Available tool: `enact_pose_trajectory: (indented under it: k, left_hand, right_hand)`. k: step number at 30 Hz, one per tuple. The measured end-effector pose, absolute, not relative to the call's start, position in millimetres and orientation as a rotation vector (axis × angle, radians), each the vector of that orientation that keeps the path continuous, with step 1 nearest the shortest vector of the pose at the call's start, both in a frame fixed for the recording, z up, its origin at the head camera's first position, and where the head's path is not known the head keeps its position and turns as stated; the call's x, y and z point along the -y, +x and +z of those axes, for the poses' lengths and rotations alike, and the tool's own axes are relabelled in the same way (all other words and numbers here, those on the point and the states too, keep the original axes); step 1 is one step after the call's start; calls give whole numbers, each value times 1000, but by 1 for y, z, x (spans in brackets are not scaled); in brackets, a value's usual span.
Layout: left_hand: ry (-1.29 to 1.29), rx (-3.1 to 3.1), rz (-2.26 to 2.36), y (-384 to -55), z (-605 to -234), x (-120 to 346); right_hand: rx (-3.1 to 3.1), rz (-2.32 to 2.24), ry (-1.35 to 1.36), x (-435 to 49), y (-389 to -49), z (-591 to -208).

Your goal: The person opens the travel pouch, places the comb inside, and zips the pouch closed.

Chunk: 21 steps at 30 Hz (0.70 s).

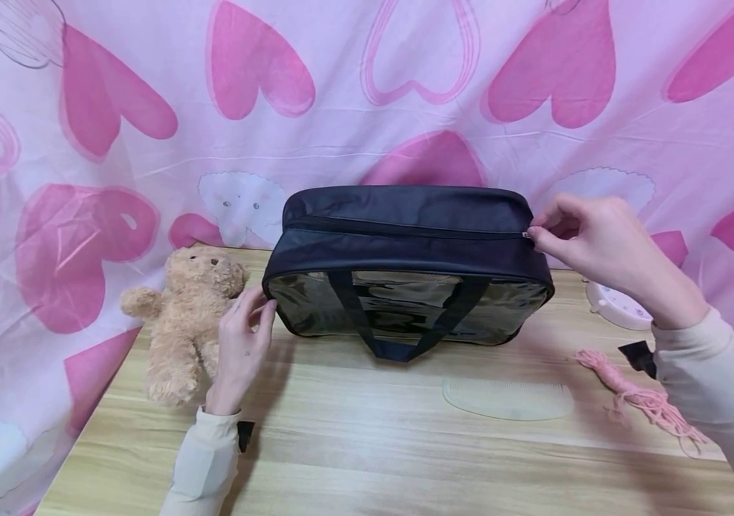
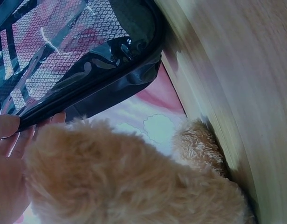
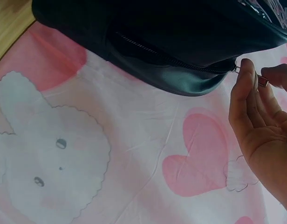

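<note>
A black bag [image 1: 406, 251] with a see-through front panel and a dark strap handle [image 1: 395, 351] stands on the table. My left hand [image 1: 243, 347] pinches the piped edge at the bag's left side, thumb on one face and fingers on the other. My right hand [image 1: 606, 240] is at the upper right corner, pinching the metal zipper pull [image 3: 263, 81] between thumb and fingers. From there the zipper [image 1: 406, 231] runs along the top to the left. Right beside my left hand sits a tan teddy bear [image 1: 176, 322], partly covered by that hand in the head view.
On the wooden table [image 1: 354, 437] a pale, see-through comb [image 1: 509, 399] lies in front of the bag. Pink yarn [image 1: 638, 394] lies at the right, below a round white-and-pink object [image 1: 621, 304]. A heart-patterned cloth [image 1: 335, 143] hangs behind.
</note>
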<state>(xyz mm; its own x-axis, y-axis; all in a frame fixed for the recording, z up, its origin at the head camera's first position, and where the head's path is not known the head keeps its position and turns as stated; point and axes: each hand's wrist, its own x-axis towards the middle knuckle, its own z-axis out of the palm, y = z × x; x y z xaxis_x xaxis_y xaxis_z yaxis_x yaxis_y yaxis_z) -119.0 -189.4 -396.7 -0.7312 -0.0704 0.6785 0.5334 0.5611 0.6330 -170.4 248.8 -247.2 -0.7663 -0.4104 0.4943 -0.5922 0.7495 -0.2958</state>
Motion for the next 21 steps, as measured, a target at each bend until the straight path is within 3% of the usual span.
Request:
enact_pose_trajectory:
  k: [21]
  left_hand:
    - [-357, 2124, -1184, -117, -398, 194]
  right_hand:
    - [2557, 631, 817, -224, -175, -235]
